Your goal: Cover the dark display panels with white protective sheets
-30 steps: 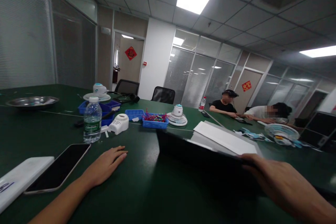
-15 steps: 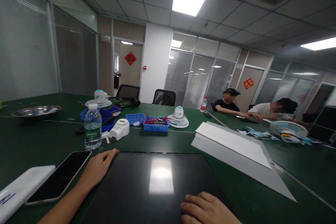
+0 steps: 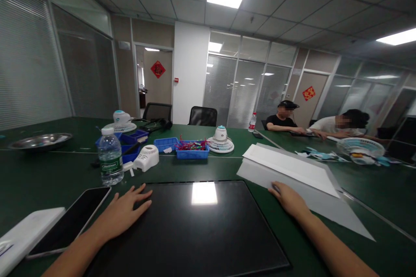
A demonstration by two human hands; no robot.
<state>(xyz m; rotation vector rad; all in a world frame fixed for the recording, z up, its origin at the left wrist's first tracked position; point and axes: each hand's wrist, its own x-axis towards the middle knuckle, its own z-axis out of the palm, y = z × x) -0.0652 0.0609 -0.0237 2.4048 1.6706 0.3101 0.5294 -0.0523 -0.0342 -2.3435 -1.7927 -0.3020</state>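
A flat black panel (image 3: 195, 229) lies on the green table in front of me, a ceiling light mirrored in it. My left hand (image 3: 126, 210) rests with spread fingers on the panel's left edge, holding nothing. My right hand (image 3: 287, 197) is at the near-left part of the grey sheet (image 3: 269, 173), right of the panel; its fingers are curled, and something small and dark shows at the fingertips, too small to name. A white sheet (image 3: 289, 166) lies on the grey one. Left of my left hand are a black-screened phone (image 3: 73, 220) and a white box (image 3: 29, 233).
Beyond the panel stand a water bottle (image 3: 111, 158), a white housing (image 3: 147, 158), a blue tray of wires (image 3: 192, 154) and a white fan part (image 3: 221, 140). A metal dish (image 3: 40, 142) is at left. Two people sit at the far right near a clear basket (image 3: 360, 149).
My right hand has moved from over the panel to the right, onto the grey sheet. The fingers of my left hand have spread. The view has shifted slightly.
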